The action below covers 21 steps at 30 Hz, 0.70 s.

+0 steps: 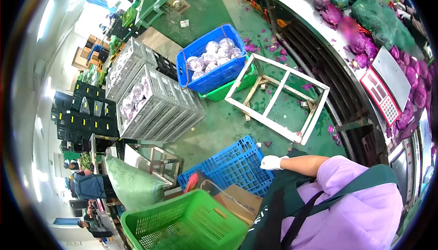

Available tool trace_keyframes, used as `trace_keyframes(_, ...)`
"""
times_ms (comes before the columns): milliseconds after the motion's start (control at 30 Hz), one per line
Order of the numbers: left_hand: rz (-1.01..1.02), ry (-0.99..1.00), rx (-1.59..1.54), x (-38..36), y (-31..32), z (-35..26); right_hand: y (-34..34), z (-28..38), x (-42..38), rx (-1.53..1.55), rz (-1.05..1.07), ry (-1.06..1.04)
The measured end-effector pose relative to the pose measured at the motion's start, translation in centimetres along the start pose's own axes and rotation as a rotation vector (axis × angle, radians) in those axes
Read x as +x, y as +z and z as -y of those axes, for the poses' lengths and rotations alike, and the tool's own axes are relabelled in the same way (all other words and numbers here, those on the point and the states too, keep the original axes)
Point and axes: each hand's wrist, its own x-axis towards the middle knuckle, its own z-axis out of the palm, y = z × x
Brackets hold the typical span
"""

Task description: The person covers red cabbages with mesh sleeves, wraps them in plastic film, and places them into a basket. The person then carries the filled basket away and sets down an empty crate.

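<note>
My right hand [272, 162], in a white glove, hangs at the side of my dark green apron [278, 200]. Its fingers are curled together, and nothing shows in them. Beyond it lies a blue plastic pallet [244, 165] on the floor, the nearest thing to the hand; I see no grip on it. A green crate [191, 225] stands in front of my body, beside a cardboard box [239, 202]. My left hand is out of view.
A white metal frame [273, 97] stands ahead. Net-wrapped produce fills a blue crate [212, 79] and stacked grey crates [159, 108]. Purple cabbages [365, 45], green net sacks [383, 22] and a scale [383, 90] sit on the right-hand table. Several people appear farther off.
</note>
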Motion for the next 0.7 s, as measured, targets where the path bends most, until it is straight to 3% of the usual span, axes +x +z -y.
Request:
trace_keyframes(67, 0.031, -0.07, -0.213, 0.1, -0.7, -6.0, 0.8, 0.4, -0.2, -0.006, 0.049, -0.089)
trace_keyframes(167, 0.116, -0.063, -0.236, 0.3, -2.6, -16.6, 2.0, 1.6, -0.2, -0.03, 0.234, -0.028)
trace_keyframes(300, 0.277, -0.047, -0.31, 1.5, -4.2, -24.9, 1.1, 4.4, -4.1, 0.221, 0.271, 0.079)
trace_keyframes(367, 0.382, -0.056, -0.448, 2.6, -4.1, -28.0, -2.6, 5.5, -7.9, 0.6, 0.298, -0.127)
trace_keyframes(433, 0.297, -0.027, -0.632, -1.5, -0.6, -34.8, -5.8, 3.9, -8.8, 1.043, 0.007, 0.057)
trace_keyframes(567, 0.413, 0.175, -0.707, -4.4, 3.8, -41.8, -14.1, -0.2, -11.1, 1.06, -0.326, -0.056)
trace_keyframes(600, 0.429, 0.231, -0.737, -5.0, 5.1, -43.0, -16.8, -1.7, -11.6, 1.065, -0.325, -0.03)
trace_keyframes(667, 0.453, 0.321, -0.734, -5.5, 7.4, -45.5, -20.2, -5.7, -11.1, 0.848, -0.709, 0.024)
trace_keyframes(700, 0.467, 0.345, -0.702, -5.6, 9.0, -46.5, -23.8, -6.7, -13.7, 0.861, -0.641, -0.034)
